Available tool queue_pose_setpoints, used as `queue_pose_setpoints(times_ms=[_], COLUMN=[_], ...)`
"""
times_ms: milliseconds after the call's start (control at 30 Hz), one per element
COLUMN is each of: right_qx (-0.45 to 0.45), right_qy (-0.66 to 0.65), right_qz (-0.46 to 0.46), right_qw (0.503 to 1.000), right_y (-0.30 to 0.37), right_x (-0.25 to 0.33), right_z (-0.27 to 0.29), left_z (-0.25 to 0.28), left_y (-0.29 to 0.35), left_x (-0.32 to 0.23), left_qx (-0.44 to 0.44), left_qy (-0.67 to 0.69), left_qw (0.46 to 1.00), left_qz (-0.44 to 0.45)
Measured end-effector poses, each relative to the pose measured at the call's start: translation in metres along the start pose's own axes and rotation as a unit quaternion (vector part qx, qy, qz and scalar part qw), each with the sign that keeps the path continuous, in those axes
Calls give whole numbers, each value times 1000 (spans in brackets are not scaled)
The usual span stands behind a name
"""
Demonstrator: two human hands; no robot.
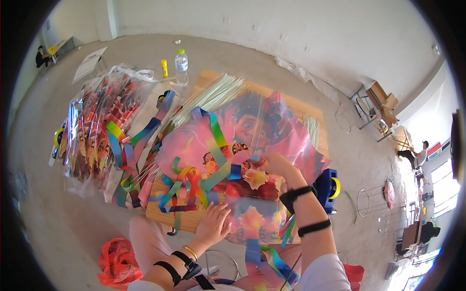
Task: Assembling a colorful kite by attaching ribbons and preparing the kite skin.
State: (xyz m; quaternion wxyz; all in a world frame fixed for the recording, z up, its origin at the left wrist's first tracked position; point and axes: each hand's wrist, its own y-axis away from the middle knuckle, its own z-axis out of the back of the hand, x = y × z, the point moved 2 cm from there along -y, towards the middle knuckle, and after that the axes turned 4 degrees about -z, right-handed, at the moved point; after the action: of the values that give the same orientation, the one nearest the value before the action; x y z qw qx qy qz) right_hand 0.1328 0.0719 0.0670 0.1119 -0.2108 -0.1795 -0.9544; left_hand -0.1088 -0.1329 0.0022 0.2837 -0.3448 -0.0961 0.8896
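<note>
- the printed sheet (pixel 248 130) lies on the desk (pixel 191 217), ribbon (pixel 217 137) draped across it.
- right hand (pixel 277 165) bends over it; i can't tell if it pinches.
- left hand (pixel 213 223) rests, fingers spread, beside it.
- partway, i judge: ribbon laid on, loops loose, fastening unclear.

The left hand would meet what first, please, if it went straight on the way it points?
The left hand would likely meet the pink-and-red printed sheet first, though depth there is unclear.
</note>
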Motion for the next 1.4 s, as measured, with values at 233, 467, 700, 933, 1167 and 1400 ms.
queue_pose_setpoints(times_ms=[233, 467, 700, 933, 1167, 1400], right_qx=[87, 292, -69, -289, -28, -25], right_qy=[0, -139, -177, -154, -365, -227], right_qz=[93, 90, -7, -126, -110, -17], right_qw=[992, 942, 982, 936, 924, 974], right_y=[173, 250, 127, 25, 4, 114], right_x=[67, 50, 23, -22, 5, 41], right_z=[-20, -74, -51, -82, -62, -41], left_z=[8, 12, 3, 8, 7, 14], left_y=[13, 4, 16, 6, 9, 13], left_x=[1, -6, 7, -1, 3, 0], left_qx=[-75, -120, -107, -115, -109, -94], left_qy=[66, 37, 37, 57, 53, 37], left_qw=[995, 992, 992, 991, 992, 995], left_qz=[11, 16, 55, 39, 21, 25])
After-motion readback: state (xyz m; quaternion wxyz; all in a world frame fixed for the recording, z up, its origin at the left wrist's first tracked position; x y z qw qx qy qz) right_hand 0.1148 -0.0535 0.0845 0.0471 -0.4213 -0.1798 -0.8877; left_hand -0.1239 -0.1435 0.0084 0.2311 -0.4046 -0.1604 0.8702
